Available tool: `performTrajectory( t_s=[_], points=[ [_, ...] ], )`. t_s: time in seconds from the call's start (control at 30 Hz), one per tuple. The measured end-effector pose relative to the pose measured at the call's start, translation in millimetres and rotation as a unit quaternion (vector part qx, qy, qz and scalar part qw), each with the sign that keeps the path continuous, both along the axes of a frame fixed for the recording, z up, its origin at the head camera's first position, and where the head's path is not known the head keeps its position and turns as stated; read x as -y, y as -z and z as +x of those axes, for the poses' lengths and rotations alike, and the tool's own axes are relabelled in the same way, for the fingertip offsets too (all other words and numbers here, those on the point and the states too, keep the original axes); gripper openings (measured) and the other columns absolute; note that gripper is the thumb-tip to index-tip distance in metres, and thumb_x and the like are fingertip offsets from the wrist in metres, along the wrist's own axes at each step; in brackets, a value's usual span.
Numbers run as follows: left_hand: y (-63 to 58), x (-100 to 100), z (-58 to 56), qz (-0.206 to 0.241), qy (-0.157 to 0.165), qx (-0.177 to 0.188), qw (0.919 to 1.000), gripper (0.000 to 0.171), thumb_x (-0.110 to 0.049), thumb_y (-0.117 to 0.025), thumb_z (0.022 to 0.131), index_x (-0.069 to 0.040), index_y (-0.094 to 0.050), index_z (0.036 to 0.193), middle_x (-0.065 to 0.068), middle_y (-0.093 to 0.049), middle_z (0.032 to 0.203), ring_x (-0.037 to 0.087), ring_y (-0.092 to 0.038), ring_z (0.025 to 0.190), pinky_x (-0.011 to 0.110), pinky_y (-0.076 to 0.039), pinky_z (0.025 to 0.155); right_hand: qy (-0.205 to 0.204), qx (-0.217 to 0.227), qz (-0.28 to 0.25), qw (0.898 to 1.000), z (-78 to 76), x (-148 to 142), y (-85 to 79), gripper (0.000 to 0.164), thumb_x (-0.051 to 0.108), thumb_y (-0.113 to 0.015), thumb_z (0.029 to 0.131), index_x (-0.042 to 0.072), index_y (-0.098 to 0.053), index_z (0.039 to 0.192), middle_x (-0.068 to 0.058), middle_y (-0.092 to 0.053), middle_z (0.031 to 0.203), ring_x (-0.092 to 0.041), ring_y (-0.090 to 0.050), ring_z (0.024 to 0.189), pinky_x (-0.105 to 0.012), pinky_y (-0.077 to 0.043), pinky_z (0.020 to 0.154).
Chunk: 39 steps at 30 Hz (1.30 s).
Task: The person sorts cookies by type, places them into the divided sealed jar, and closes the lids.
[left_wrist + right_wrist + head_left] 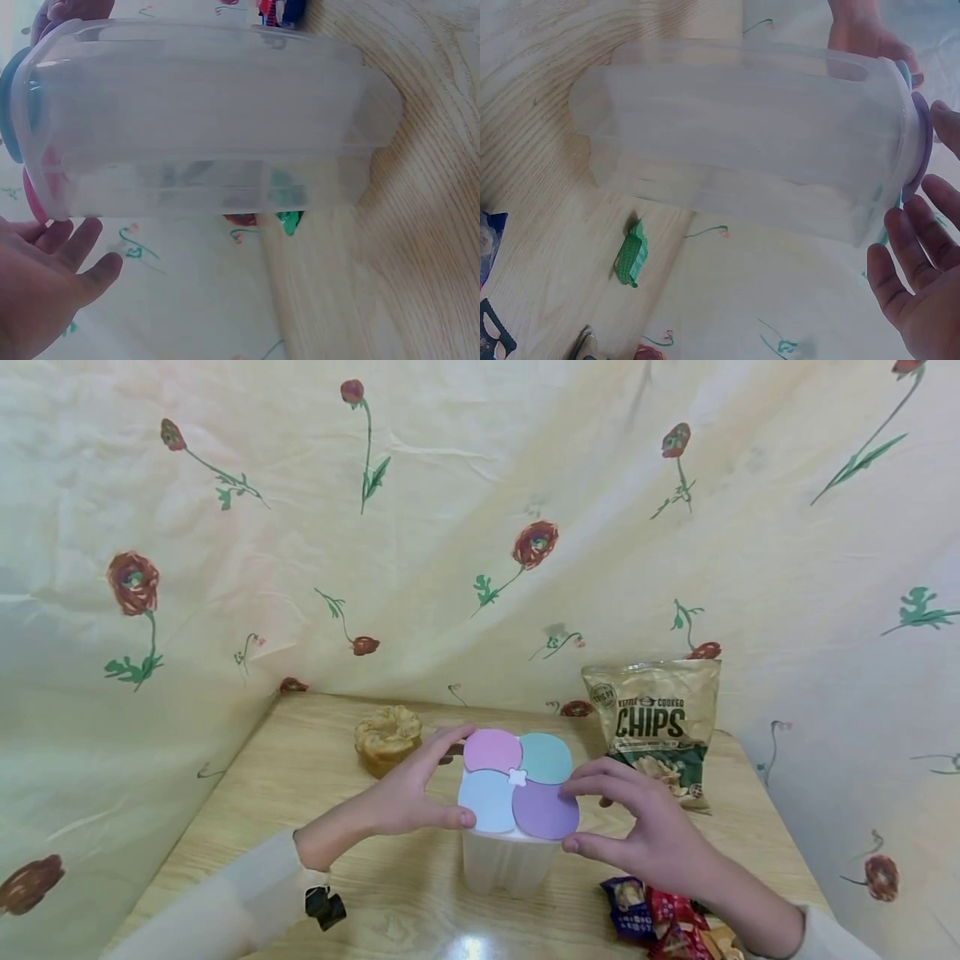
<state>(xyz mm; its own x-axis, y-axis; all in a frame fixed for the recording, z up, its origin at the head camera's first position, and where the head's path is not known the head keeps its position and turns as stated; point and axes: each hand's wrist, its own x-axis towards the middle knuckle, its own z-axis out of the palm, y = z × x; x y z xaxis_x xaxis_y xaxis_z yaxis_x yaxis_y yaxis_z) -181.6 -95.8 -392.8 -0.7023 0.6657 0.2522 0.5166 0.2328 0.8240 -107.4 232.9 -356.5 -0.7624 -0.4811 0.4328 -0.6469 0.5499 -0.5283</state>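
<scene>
A tall translucent plastic container [506, 864] stands upright on the table, topped by a lid with pink, teal, light blue and purple petals [546, 811]. My left hand [408, 789] is at the lid's left side, thumb tip at the light blue petal [491, 802] and fingers by the pink one [492, 750]. On the opposite side my right hand [645, 814] reaches to the purple petal, index fingertip on its edge and thumb at the near corner. In the right wrist view the fingers [904, 244] of that hand are spread loosely beside the rim.
Left of the container, behind my left hand, sits a ring-shaped bread [387, 739]. A chips bag [652, 727] stands at the back right. Small wrapped snacks [663, 918] lie under my right forearm. The right wrist view shows a green packet [632, 255]. Flowered cloth hangs behind the table.
</scene>
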Motion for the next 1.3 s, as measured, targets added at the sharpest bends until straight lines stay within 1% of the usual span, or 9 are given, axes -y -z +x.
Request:
performTrajectory(
  t_s=[0.2, 0.33, 0.43, 0.53, 0.63, 0.83, 1.0, 1.1, 1.3],
  points=[
    [1.0, -1.3, -1.4, 0.018, 0.013, 0.027, 0.9994, 0.105, -0.067, -0.078, 0.079, -0.023, -0.028, 0.160, -0.007, -0.040, 0.152, 0.023, -0.040, 0.142, 0.056, -0.037, 0.117, -0.003, 0.012, -0.011, 1.000, -0.8, 0.9, 1.4, 0.045, 0.028, -0.091, 0.077, 0.029, -0.073, 0.119, 0.013, -0.065, 0.121, -0.008, -0.062, 0.106, -0.026, -0.054, 0.079],
    [-0.7, -1.3, -1.7, 0.023, 0.015, 0.043, 0.9987, 0.104, -0.066, -0.080, 0.077, -0.026, -0.030, 0.159, -0.008, -0.040, 0.152, 0.023, -0.041, 0.141, 0.053, -0.038, 0.117, -0.001, 0.011, -0.011, 1.000, -1.2, 1.1, 1.0, 0.044, 0.029, -0.091, 0.077, 0.029, -0.074, 0.117, 0.012, -0.065, 0.120, -0.008, -0.063, 0.105, -0.026, -0.054, 0.079],
    [-2.7, -2.4, -2.0, 0.026, 0.017, 0.044, 0.9985, 0.104, -0.067, -0.080, 0.076, -0.026, -0.031, 0.158, -0.007, -0.041, 0.151, 0.023, -0.042, 0.140, 0.052, -0.039, 0.116, 0.002, 0.004, -0.011, 1.000, -1.6, 0.8, 1.3, 0.043, 0.030, -0.092, 0.076, 0.031, -0.074, 0.116, 0.014, -0.065, 0.120, -0.008, -0.064, 0.107, -0.027, -0.057, 0.083],
    [-4.6, -4.3, -2.8, 0.028, 0.023, 0.039, 0.9986, 0.103, -0.068, -0.079, 0.076, -0.025, -0.032, 0.158, -0.007, -0.042, 0.150, 0.022, -0.042, 0.140, 0.052, -0.040, 0.115, 0.002, -0.013, -0.018, 1.000, -3.2, -0.5, 4.2, 0.044, 0.028, -0.094, 0.074, 0.030, -0.075, 0.114, 0.014, -0.066, 0.118, -0.008, -0.066, 0.106, -0.025, -0.058, 0.083],
    [-6.2, -5.8, -3.6, 0.027, 0.031, 0.037, 0.9985, 0.103, -0.071, -0.078, 0.076, -0.026, -0.033, 0.157, -0.007, -0.042, 0.150, 0.020, -0.042, 0.139, 0.053, -0.040, 0.114, -0.003, -0.040, -0.038, 0.998, -5.4, -1.8, 9.1, 0.046, 0.023, -0.096, 0.070, 0.027, -0.076, 0.112, 0.010, -0.069, 0.116, -0.009, -0.068, 0.103, -0.020, -0.057, 0.082],
    [-8.5, -6.3, -3.6, 0.023, 0.034, 0.042, 0.9982, 0.105, -0.073, -0.077, 0.075, -0.026, -0.033, 0.157, -0.008, -0.041, 0.150, 0.020, -0.041, 0.139, 0.053, -0.040, 0.114, -0.037, -0.108, -0.090, 0.989, -13.3, -2.2, 18.3, 0.051, 0.017, -0.099, 0.063, 0.018, -0.078, 0.109, 0.000, -0.073, 0.110, -0.014, -0.070, 0.097, -0.016, -0.057, 0.078],
    [-7.9, -6.5, -3.8, 0.025, 0.034, 0.040, 0.9983, 0.103, -0.070, -0.079, 0.076, -0.025, -0.034, 0.156, -0.006, -0.042, 0.149, 0.023, -0.042, 0.139, 0.053, -0.041, 0.113, -0.059, -0.123, -0.111, 0.984, -20.2, -2.8, 21.3, 0.043, 0.015, -0.096, 0.067, 0.015, -0.079, 0.106, -0.003, -0.074, 0.105, -0.015, -0.070, 0.095, -0.017, -0.057, 0.075],
    [-6.7, -5.3, -4.3, 0.019, 0.032, 0.039, 0.9986, 0.102, -0.069, -0.078, 0.076, -0.026, -0.033, 0.157, -0.007, -0.042, 0.149, 0.022, -0.042, 0.138, 0.051, -0.041, 0.113, -0.074, -0.120, -0.114, 0.983, -23.3, -4.2, 20.6, 0.039, 0.013, -0.095, 0.069, 0.015, -0.080, 0.105, -0.004, -0.074, 0.104, -0.015, -0.070, 0.095, -0.017, -0.056, 0.077],
    [-5.3, 0.0, -5.1, 0.000, 0.025, 0.030, 0.9992, 0.104, -0.066, -0.080, 0.077, -0.026, -0.031, 0.159, -0.007, -0.042, 0.151, 0.019, -0.044, 0.138, 0.050, -0.042, 0.113, -0.089, -0.107, -0.116, 0.983, -28.5, -7.3, 17.6, 0.039, 0.008, -0.091, 0.073, 0.013, -0.078, 0.109, -0.006, -0.074, 0.109, -0.016, -0.070, 0.102, -0.018, -0.057, 0.080]
  ],
)
